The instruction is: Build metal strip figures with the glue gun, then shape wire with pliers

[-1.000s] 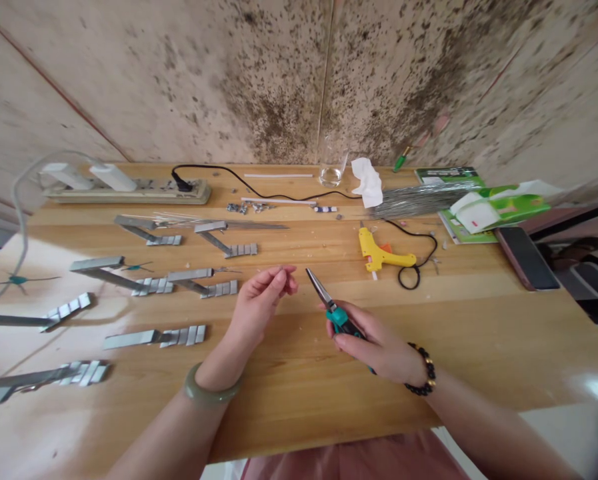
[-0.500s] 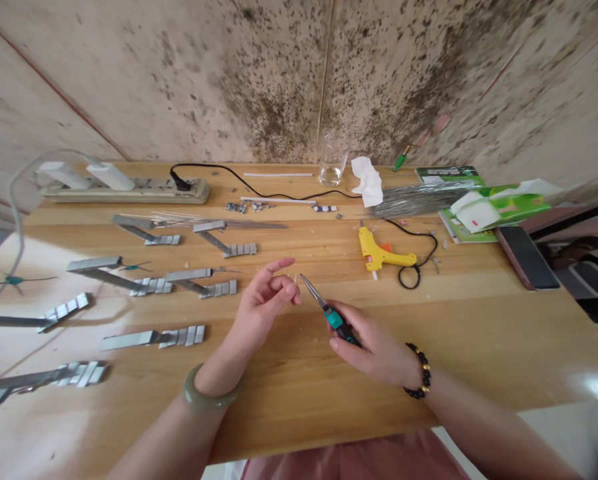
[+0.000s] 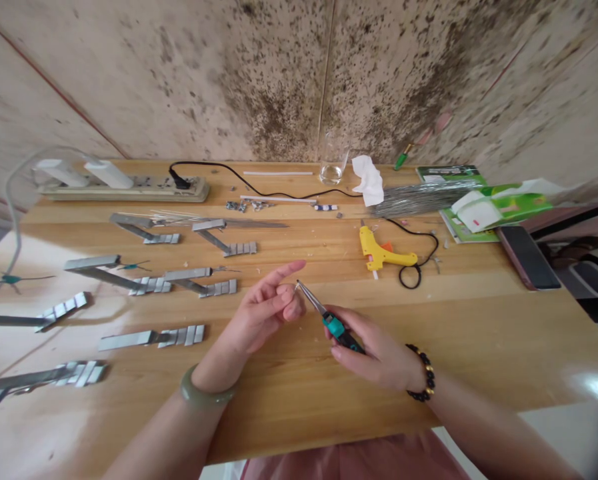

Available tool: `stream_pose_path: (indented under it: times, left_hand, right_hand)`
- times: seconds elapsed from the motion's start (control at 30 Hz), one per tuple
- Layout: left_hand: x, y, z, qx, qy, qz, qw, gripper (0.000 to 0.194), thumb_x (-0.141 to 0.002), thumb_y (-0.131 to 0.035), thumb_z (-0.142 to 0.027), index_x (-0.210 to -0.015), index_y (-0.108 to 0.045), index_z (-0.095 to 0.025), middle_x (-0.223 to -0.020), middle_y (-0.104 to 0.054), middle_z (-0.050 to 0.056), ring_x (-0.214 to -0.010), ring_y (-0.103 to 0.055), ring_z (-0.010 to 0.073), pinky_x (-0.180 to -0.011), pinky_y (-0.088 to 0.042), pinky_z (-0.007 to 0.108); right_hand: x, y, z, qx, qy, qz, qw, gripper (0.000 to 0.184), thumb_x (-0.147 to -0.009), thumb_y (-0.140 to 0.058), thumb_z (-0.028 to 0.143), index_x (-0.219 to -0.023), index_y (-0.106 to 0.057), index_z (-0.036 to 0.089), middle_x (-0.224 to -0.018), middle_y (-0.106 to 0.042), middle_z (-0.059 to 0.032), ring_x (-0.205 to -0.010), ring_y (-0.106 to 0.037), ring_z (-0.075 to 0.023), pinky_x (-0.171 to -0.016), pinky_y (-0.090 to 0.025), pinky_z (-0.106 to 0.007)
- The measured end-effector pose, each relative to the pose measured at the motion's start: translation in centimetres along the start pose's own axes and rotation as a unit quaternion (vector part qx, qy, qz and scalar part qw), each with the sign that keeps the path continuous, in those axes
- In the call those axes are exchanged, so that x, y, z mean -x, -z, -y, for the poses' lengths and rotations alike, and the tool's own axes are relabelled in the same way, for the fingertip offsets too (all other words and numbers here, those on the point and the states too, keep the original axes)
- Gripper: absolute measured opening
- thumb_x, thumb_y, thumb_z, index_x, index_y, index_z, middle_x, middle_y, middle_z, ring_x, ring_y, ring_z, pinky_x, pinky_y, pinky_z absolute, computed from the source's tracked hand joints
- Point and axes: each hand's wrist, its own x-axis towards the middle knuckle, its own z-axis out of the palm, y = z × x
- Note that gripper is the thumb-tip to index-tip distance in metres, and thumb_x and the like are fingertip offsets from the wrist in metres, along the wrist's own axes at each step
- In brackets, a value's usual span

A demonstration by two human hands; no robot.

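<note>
Needle-nose pliers (image 3: 335, 325) up against a tiny pale sliver (image 3: 297, 285)

Nearest, the right hand (image 3: 373, 350) is wrapped around the teal-and-black handles of the pliers, above the bare wooden tabletop (image 3: 289, 413). The pliers point away and leftward. They should feel light but rigid, with the grips less slippery than the bare metal nose; the handles, well back from the nose, are the sensible place to hold them.

Just beyond, the left hand (image 3: 263, 310) has its index finger straight out and its other fingers curled, the thumb lying against them. The sliver, probably thin wire, shows at those curled fingers, right by the plier tips. Whether the thumb pinches it, or the tips grip it, I cannot tell. If it is wire, it likely weighs next to nothing, bends readily and slips easily; the very points of the pliers suit it best, near one end.

Farther out, a yellow glue gun (image 3: 386, 255) lies on its side to the right. Behind it, a bundle of grey wires (image 3: 413, 200) looks springy and is best grasped around its middle.
</note>
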Motion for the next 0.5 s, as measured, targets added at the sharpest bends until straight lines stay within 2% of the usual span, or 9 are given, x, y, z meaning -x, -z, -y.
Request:
stream_pose_path:
  times: [0.23,0.5]
  left_hand:
    - [0.04,0.23,0.12,0.03,0.02,0.036,0.999,0.04,-0.084,-0.062,-0.017,-0.123,-0.058,-0.017,-0.052,-0.046,-0.005,-0.048,-0.038,0.0061,-0.054,-0.032,0.022]
    - [0.09,0.3,0.18,0.03,0.022,0.036,0.999,0.04,-0.084,-0.062,-0.018,-0.124,-0.058,-0.017,-0.052,-0.046,-0.006,-0.049,-0.038,0.0063,-0.054,-0.033,0.023]
  right_hand:
    - [0.07,-0.05,0.03,0.0,0.006,0.008,1.0,0.044,-0.087,-0.053,0.025,-0.13,-0.043,0.019,-0.093,-0.058,-0.003,-0.079,-0.055,-0.0147,-0.075,-0.046,-0.029]
    - [-0.09,0.02,0.26,0.002,0.011,0.005,1.0,0.042,-0.088,-0.053,0.024,-0.128,-0.044,0.019,-0.092,-0.058,-0.0025,-0.079,-0.054,-0.0144,-0.076,-0.045,-0.029]
